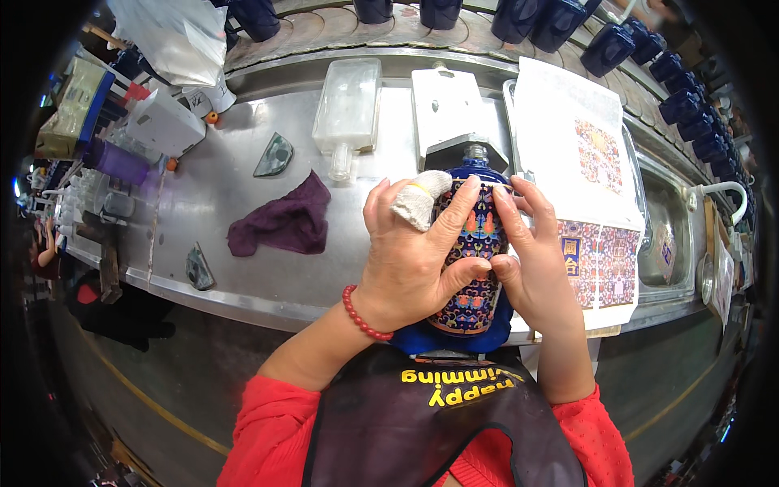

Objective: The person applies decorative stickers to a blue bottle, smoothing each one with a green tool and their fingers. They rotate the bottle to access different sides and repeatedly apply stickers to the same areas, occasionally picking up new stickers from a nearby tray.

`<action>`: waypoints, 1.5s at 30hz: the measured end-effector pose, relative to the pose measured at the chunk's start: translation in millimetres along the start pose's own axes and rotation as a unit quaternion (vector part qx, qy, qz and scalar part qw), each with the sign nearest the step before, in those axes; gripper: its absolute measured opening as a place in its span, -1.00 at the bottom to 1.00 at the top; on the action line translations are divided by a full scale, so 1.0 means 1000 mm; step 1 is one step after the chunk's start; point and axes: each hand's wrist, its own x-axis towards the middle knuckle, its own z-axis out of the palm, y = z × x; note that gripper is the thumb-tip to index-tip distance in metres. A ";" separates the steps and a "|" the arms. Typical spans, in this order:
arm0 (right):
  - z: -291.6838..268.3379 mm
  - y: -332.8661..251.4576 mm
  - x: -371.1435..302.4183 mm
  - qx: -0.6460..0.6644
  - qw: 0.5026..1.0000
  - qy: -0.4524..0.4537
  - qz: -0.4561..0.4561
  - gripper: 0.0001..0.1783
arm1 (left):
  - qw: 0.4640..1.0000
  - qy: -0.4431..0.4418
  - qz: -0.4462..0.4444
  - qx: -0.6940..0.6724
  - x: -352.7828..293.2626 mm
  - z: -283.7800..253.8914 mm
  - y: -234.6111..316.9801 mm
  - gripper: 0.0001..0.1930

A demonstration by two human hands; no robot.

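A dark blue glass bottle [479, 223] lies between my hands, its neck away from me, a colourful floral pattern covering its upper face. My left hand [414, 264] holds its left side, index fingertip near the shoulder and thumb on the pattern. A white cloth finger cover [416, 203] with a yellow band is on one of its fingers. From the right, my right hand [537, 264] holds the bottle with fingertips near the shoulder and thumb almost meeting the left thumb. Beneath the bottle's near end shows a blue support [454, 338]. Patterned decal sheets [598, 260] lie beside my right hand.
On the metal table [219, 284] are a purple cloth [286, 219], dark curved scrapers [274, 156], a clear glass bottle [349, 105] and a white block [446, 101]. A sink [669, 219] lies right. Blue bottles [515, 18] line the slatted conveyor behind. Boxes [165, 122] crowd the left.
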 end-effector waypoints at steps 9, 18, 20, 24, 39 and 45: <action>0.000 -0.002 -0.005 -0.001 1.000 -0.004 0.000 -0.37 | 1.000 -0.010 0.006 0.020 -0.002 -0.001 0.004 -0.21; 0.001 -0.003 -0.003 -0.002 1.000 -0.002 0.009 -0.36 | 0.999 -0.016 -0.008 0.034 0.001 0.002 0.008 -0.22; 0.000 -0.004 -0.006 0.004 1.000 -0.005 0.013 -0.35 | 1.000 -0.001 -0.020 -0.014 -0.002 0.002 0.008 -0.21; -0.002 -0.006 -0.015 0.016 1.000 -0.010 0.015 -0.34 | 0.999 -0.002 -0.028 -0.035 -0.008 0.001 0.008 -0.18; -0.005 -0.012 -0.044 0.020 0.999 -0.016 0.018 -0.28 | 0.999 -0.021 -0.011 -0.034 -0.038 0.000 0.017 -0.11; 0.006 -0.015 -0.062 0.032 0.998 -0.035 0.032 -0.29 | 0.997 -0.009 -0.029 -0.067 -0.059 0.013 0.019 -0.05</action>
